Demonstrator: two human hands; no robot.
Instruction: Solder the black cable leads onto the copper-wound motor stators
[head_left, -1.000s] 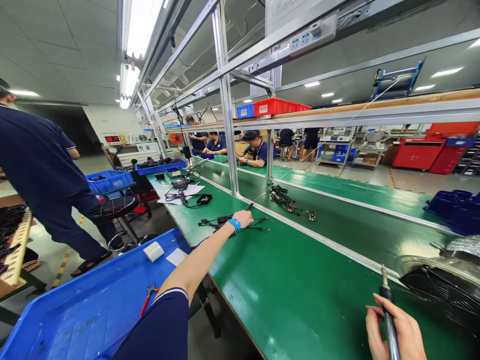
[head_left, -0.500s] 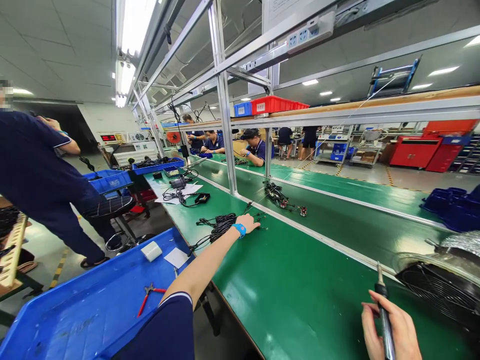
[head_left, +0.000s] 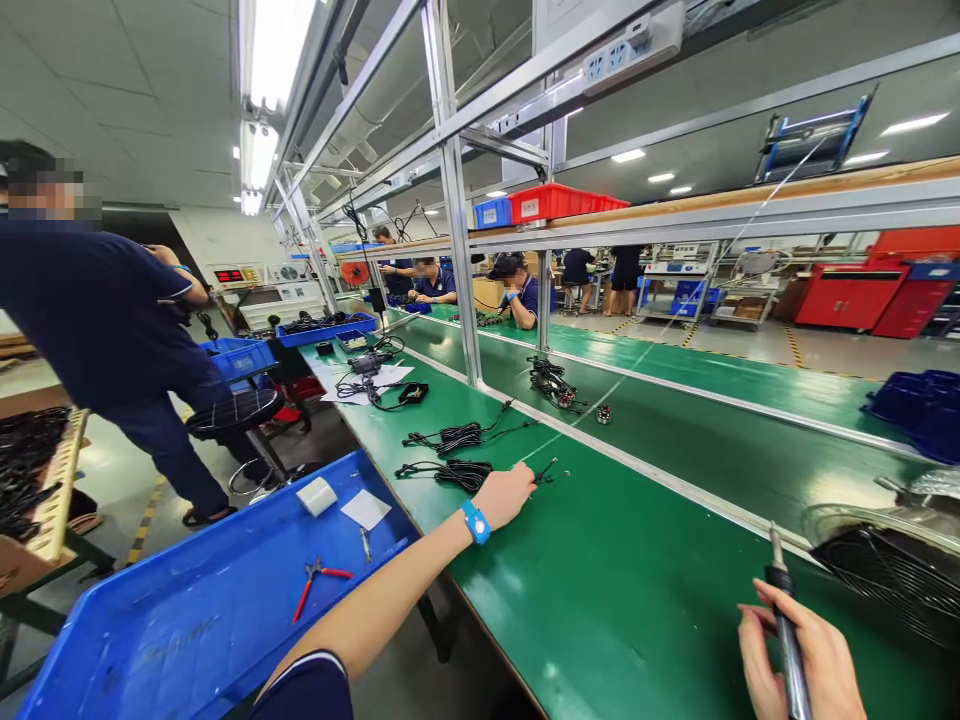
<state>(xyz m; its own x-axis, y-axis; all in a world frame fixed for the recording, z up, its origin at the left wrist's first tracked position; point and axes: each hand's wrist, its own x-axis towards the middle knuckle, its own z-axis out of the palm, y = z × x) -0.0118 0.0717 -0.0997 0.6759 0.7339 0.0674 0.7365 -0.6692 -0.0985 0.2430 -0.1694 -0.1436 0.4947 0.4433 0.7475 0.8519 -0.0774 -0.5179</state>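
Note:
My left hand (head_left: 504, 494), with a blue wristband (head_left: 476, 523), reaches across the green workbench. Its fingers are closed on a black cable (head_left: 457, 474) near the stripped wire ends, which poke out past the fingertips. A second coiled black cable (head_left: 459, 437) lies just behind it, apart from the hand. At the lower right, my right hand (head_left: 821, 650) grips a soldering iron (head_left: 791, 630) by its handle, the tip pointing up and away. Across the metal rail lie a bundle of dark wires (head_left: 550, 380) and a small round copper-coloured part (head_left: 604, 413).
A blue tray (head_left: 195, 600) at left holds red-handled pliers (head_left: 315, 585). A fan with a black grille (head_left: 892, 580) stands beyond my right hand. Metal posts (head_left: 459, 250) rise from the bench. A co-worker (head_left: 112, 300) stands at left near a stool (head_left: 234, 412); others sit farther back.
My left hand has come nearer with one black cable, which now lies apart from the other; before, they were bunched together. My right hand keeps its hold on the soldering iron.

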